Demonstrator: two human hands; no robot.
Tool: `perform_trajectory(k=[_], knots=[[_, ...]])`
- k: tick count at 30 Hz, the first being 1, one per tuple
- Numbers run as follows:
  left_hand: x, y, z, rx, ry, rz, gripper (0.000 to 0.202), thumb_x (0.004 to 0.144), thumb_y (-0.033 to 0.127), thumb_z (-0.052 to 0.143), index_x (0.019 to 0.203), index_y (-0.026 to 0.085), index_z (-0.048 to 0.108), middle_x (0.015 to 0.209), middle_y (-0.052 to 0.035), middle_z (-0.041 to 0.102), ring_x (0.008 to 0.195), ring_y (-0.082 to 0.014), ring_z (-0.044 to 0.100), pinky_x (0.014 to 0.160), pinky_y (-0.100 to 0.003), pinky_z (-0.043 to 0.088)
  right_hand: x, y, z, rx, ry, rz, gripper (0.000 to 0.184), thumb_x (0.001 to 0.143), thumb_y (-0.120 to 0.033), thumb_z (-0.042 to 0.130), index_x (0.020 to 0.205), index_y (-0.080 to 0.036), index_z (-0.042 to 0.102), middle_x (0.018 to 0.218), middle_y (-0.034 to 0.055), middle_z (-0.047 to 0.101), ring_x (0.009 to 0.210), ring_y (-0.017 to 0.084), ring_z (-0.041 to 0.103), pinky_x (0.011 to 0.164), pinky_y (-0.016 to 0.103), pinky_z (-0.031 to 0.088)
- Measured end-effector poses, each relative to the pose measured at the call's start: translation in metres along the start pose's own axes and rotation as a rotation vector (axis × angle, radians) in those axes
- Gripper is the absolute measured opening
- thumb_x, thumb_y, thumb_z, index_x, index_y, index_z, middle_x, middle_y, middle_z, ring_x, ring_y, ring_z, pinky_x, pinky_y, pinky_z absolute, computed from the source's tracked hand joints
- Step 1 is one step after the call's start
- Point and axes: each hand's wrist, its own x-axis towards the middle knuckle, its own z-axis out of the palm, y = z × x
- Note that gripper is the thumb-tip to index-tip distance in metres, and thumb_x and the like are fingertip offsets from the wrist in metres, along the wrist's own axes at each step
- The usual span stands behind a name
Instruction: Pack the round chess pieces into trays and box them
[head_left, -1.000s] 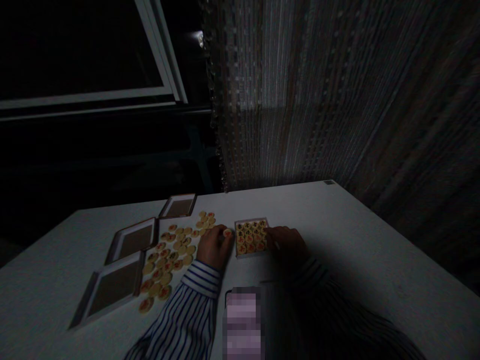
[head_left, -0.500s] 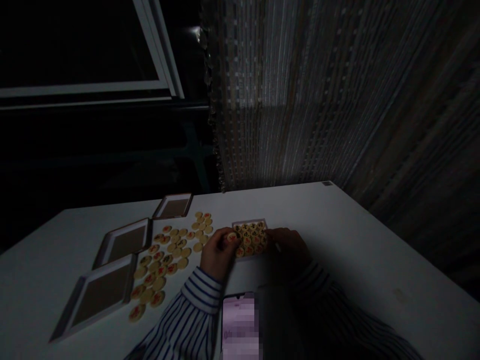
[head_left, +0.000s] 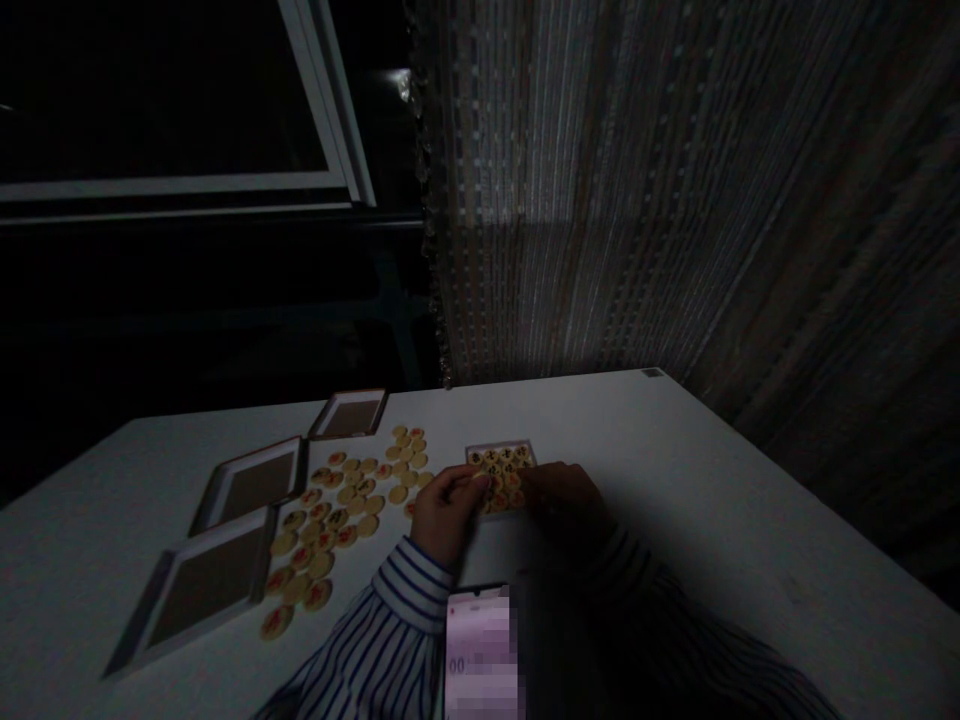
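At lower centre, the box (head_left: 499,444), holding rows of discs (head_left: 506,455), lay between the left hand (head_left: 445,515), fingers (head_left: 459,474) pinching another disc (head_left: 479,477), and right hand (head_left: 566,500), grip unclear, while many loose discs (head_left: 367,527) lay lower left.

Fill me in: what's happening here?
The person's left hand is at a round piece over the left side of a shallow box holding rows of marked pieces; whether it grips that piece is unclear. The right hand is at the box's right side. More loose pieces lie to the left on the white table, beside three open trays.
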Motion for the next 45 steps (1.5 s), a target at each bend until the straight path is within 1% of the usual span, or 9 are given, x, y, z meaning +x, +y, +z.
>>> perform_trajectory(k=[6, 10, 15, 23, 27, 33, 38, 42, 45], knots=[[-0.007, 0.012, 0.006, -0.070, 0.012, -0.082, 0.024, 0.059, 0.031, 0.067, 0.075, 0.013, 0.061, 0.066, -0.0041, 0.067, 0.061, -0.0160, 0.063, 0.057, -0.026, 0.052, 0.001, -0.001, 0.000, 0.094, -0.038, -0.019, 0.026, 0.086, -0.026, 0.034, 0.084, -0.017, 0.058, 0.067, 0.0035, 0.061, 0.061, 0.012, 0.051, 0.057, 0.026, 0.028], [-0.012, 0.021, 0.009, 0.046, 0.016, -0.023, 0.018, 0.061, 0.029, 0.064, 0.070, 0.013, 0.063, 0.063, -0.0038, 0.067, 0.060, -0.0152, 0.063, 0.055, -0.024, 0.051, 0.001, -0.003, 0.003, 0.163, -0.075, -0.052, 0.021, 0.084, -0.031, 0.040, 0.091, -0.019, 0.057, 0.072, 0.0027, 0.062, 0.063, 0.012, 0.051, 0.057, 0.025, 0.028], [-0.013, 0.016, 0.008, 0.148, 0.024, 0.001, 0.025, 0.064, 0.035, 0.062, 0.076, 0.013, 0.065, 0.070, -0.0050, 0.068, 0.066, -0.0154, 0.062, 0.059, -0.024, 0.051, 0.004, -0.009, 0.002, 0.211, -0.021, -0.136, 0.022, 0.085, -0.031, 0.041, 0.094, -0.018, 0.056, 0.080, 0.0044, 0.063, 0.069, 0.012, 0.053, 0.060, 0.025, 0.030], [-0.012, 0.007, 0.008, 0.072, -0.041, -0.015, 0.023, 0.067, 0.036, 0.058, 0.076, 0.017, 0.066, 0.074, -0.0048, 0.069, 0.070, -0.0166, 0.063, 0.063, -0.025, 0.051, 0.010, -0.011, 0.005, 0.169, -0.199, -0.008, 0.030, 0.087, -0.035, 0.032, 0.086, -0.021, 0.058, 0.074, 0.0013, 0.062, 0.065, 0.011, 0.053, 0.058, 0.024, 0.027], [-0.012, 0.009, 0.008, 0.046, -0.037, 0.005, 0.025, 0.067, 0.036, 0.058, 0.077, 0.015, 0.066, 0.076, -0.0056, 0.069, 0.072, -0.0173, 0.063, 0.066, -0.026, 0.050, 0.013, -0.010, 0.006, 0.185, -0.221, 0.027, 0.033, 0.088, -0.038, 0.030, 0.087, -0.022, 0.059, 0.075, 0.0007, 0.063, 0.064, 0.010, 0.053, 0.054, 0.023, 0.025], [-0.014, 0.016, 0.011, 0.016, -0.002, -0.031, 0.021, 0.062, 0.034, 0.061, 0.070, 0.015, 0.065, 0.068, -0.0043, 0.068, 0.065, -0.0162, 0.062, 0.060, -0.025, 0.050, 0.019, -0.014, 0.001, 0.215, -0.254, 0.024, 0.035, 0.088, -0.038, 0.029, 0.079, -0.022, 0.059, 0.068, -0.0017, 0.062, 0.060, 0.010, 0.053, 0.052, 0.023, 0.024], [-0.014, 0.018, 0.008, 0.114, 0.025, 0.042, 0.023, 0.064, 0.035, 0.059, 0.073, 0.014, 0.065, 0.070, -0.0043, 0.068, 0.068, -0.0164, 0.062, 0.063, -0.026, 0.049, 0.017, -0.010, 0.000, 0.197, -0.226, 0.052, 0.032, 0.086, -0.033, 0.033, 0.074, -0.020, 0.059, 0.067, 0.0004, 0.063, 0.060, 0.011, 0.053, 0.053, 0.023, 0.027], [-0.009, 0.014, -0.001, 0.236, 0.106, 0.117, 0.025, 0.069, 0.037, 0.056, 0.077, 0.015, 0.064, 0.073, -0.0045, 0.067, 0.073, -0.0169, 0.061, 0.067, -0.027, 0.048, 0.009, 0.001, 0.002, 0.196, -0.062, 0.111, 0.026, 0.082, -0.032, 0.041, 0.093, -0.017, 0.059, 0.085, 0.0070, 0.066, 0.076, 0.016, 0.057, 0.066, 0.026, 0.036], [-0.004, 0.006, -0.008, 0.328, 0.146, 0.162, 0.026, 0.069, 0.037, 0.055, 0.082, 0.015, 0.063, 0.079, -0.0055, 0.066, 0.077, -0.0177, 0.060, 0.071, -0.029, 0.047, 0.003, 0.011, 0.005, 0.191, -0.021, 0.143, 0.027, 0.079, -0.032, 0.046, 0.097, -0.016, 0.058, 0.087, 0.0084, 0.066, 0.077, 0.017, 0.058, 0.068, 0.028, 0.039]])
